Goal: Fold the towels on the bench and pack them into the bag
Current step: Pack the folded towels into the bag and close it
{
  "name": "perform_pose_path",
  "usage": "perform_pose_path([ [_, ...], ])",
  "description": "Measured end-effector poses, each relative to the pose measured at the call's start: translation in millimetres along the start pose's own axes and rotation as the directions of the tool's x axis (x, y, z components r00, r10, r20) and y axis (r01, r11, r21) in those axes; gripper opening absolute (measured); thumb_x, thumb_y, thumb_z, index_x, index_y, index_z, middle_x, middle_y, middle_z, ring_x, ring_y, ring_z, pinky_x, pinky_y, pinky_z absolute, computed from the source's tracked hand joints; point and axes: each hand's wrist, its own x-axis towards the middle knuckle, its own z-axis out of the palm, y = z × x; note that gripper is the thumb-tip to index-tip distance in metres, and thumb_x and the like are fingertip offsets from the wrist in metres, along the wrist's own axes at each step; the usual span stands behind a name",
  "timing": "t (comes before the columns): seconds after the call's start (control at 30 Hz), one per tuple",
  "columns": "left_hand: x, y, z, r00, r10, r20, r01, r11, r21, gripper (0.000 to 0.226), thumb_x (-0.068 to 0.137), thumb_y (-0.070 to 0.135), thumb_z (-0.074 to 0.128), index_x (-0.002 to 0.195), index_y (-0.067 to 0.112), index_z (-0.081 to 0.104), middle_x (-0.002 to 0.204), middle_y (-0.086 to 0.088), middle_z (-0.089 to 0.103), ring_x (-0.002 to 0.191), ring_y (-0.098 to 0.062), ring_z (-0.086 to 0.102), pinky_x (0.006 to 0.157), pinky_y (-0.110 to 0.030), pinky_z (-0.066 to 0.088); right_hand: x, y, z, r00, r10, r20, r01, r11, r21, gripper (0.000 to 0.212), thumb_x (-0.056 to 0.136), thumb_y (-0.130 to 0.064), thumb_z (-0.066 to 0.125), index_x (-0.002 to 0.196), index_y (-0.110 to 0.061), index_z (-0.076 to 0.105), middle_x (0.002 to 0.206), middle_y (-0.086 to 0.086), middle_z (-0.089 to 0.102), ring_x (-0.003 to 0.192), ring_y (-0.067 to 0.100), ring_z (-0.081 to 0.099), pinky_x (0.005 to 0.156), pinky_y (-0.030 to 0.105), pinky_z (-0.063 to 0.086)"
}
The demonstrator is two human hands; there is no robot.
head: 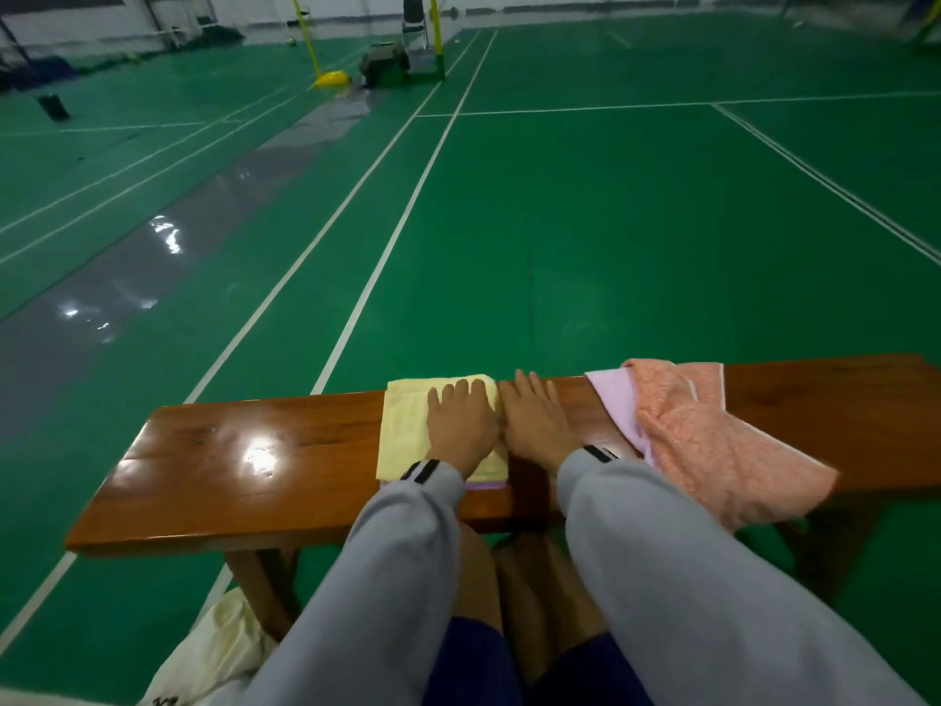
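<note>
A folded pale yellow towel [405, 430] lies on the brown wooden bench [244, 450], with a lilac edge of another cloth showing under its near side. My left hand [461, 425] presses flat on the yellow towel, fingers straight. My right hand [534, 420] lies flat on the bench right beside the towel's right edge. An unfolded orange-pink towel [713, 440] with a lilac towel [613, 400] under it drapes over the bench to the right. A cream cloth bag [214, 654] sits on the floor below the bench's left end.
The bench stands on a green court floor with white lines [387, 247]. A grey glossy strip runs at the left. Far off stand a yellow net post [331, 76], a chair [415, 20] and dark gear. My bare knees are under the bench.
</note>
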Motion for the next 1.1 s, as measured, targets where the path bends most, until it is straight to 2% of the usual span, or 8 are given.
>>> perform_pose_path([
  [0.23, 2.8, 119.7, -16.7, 0.986, 0.098, 0.134, -0.023, 0.878, -0.477, 0.029, 0.097, 0.03, 0.053, 0.11, 0.009, 0.069, 0.118, -0.019, 0.069, 0.111, -0.039, 0.063, 0.085, -0.037, 0.048, -40.0, 103.2, -47.9, 0.954, 0.299, 0.02, -0.299, 0.954, 0.026, 0.051, 0.098, -0.03, 0.043, 0.146, -0.011, 0.04, 0.158, 0.022, 0.028, 0.145, 0.042, 0.025, 0.119, 0.054, 0.019],
  [0.43, -1.2, 199.5, 2.1, 0.927, 0.153, 0.342, 0.093, 0.791, -0.605, 0.033, 0.104, 0.029, 0.051, 0.105, 0.001, 0.069, 0.104, -0.019, 0.071, 0.08, -0.032, 0.069, 0.064, -0.031, 0.054, -83.1, 166.4, -55.5, 0.875, 0.475, 0.093, -0.484, 0.862, 0.152, 0.048, 0.095, -0.045, 0.053, 0.134, -0.019, 0.048, 0.135, 0.012, 0.058, 0.124, 0.035, 0.056, 0.107, 0.05, 0.041],
  [0.7, -3.1, 242.2, -14.0, 0.874, 0.202, 0.442, 0.123, 0.788, -0.603, 0.041, 0.105, 0.033, 0.037, 0.117, 0.003, 0.063, 0.119, -0.021, 0.068, 0.099, -0.037, 0.069, 0.082, -0.051, 0.061, -94.9, 207.6, -81.8, 0.837, 0.507, 0.204, -0.539, 0.702, 0.464, 0.036, 0.1, -0.034, 0.053, 0.122, -0.008, 0.066, 0.125, 0.014, 0.067, 0.113, 0.032, 0.064, 0.096, 0.037, 0.052],
  [0.77, -5.8, 251.6, -35.6, 0.88, 0.161, 0.447, 0.274, 0.597, -0.754, 0.054, 0.107, 0.054, 0.026, 0.119, 0.013, 0.06, 0.111, -0.013, 0.068, 0.097, -0.029, 0.066, 0.076, -0.041, 0.058, -85.6, 203.0, -115.2, 0.856, 0.478, 0.197, -0.471, 0.565, 0.677, 0.043, 0.093, -0.041, 0.064, 0.119, -0.008, 0.072, 0.118, 0.009, 0.073, 0.109, 0.026, 0.068, 0.091, 0.032, 0.053],
  [0.87, -1.0, 261.9, -60.8, 0.834, 0.197, 0.515, 0.513, 0.064, -0.856, 0.074, 0.101, 0.071, 0.019, 0.106, 0.013, 0.066, 0.091, -0.011, 0.07, 0.088, -0.022, 0.065, 0.063, -0.029, 0.054, -80.9, 185.7, -179.6, 0.854, 0.511, 0.097, -0.177, 0.11, 0.978, 0.039, 0.087, -0.032, 0.073, 0.109, 0.0, 0.072, 0.097, 0.013, 0.074, 0.081, 0.024, 0.071, 0.072, 0.031, 0.059],
  [0.97, 8.2, 254.4, -85.7, 0.829, 0.292, 0.477, 0.531, -0.145, -0.835, 0.094, 0.082, 0.088, 0.041, 0.125, 0.009, 0.066, 0.112, -0.023, 0.072, 0.107, -0.038, 0.067, 0.087, -0.051, 0.06, -98.4, 165.9, -244.2, 0.985, 0.168, 0.029, 0.041, -0.4, 0.916, 0.044, 0.096, -0.037, 0.062, 0.119, 0.0, 0.062, 0.098, 0.022, 0.065, 0.078, 0.03, 0.065, 0.068, 0.037, 0.061],
  [1.03, 34.2, 255.2, -84.3, 0.803, 0.338, 0.49, 0.566, -0.174, -0.806, 0.111, 0.056, 0.092, 0.059, 0.129, 0.009, 0.066, 0.12, -0.026, 0.069, 0.115, -0.046, 0.063, 0.1, -0.065, 0.049, -107.2, 166.2, -253.6, 0.999, 0.053, -0.002, 0.026, -0.467, 0.884, 0.066, 0.09, -0.058, 0.056, 0.116, 0.002, 0.063, 0.1, 0.023, 0.067, 0.084, 0.034, 0.069, 0.077, 0.041, 0.059],
  [1.1, 85.7, 258.7, -60.2, 0.826, 0.396, 0.401, 0.505, -0.203, -0.839, 0.076, 0.065, 0.078, 0.068, 0.109, 0.016, 0.07, 0.091, -0.012, 0.074, 0.104, -0.039, 0.069, 0.088, -0.054, 0.056, -107.0, 178.0, -232.3, 0.991, 0.073, 0.111, -0.072, -0.403, 0.912, 0.075, 0.093, -0.073, 0.038, 0.101, -0.004, 0.068, 0.094, 0.019, 0.068, 0.079, 0.03, 0.069, 0.075, 0.035, 0.053],
])
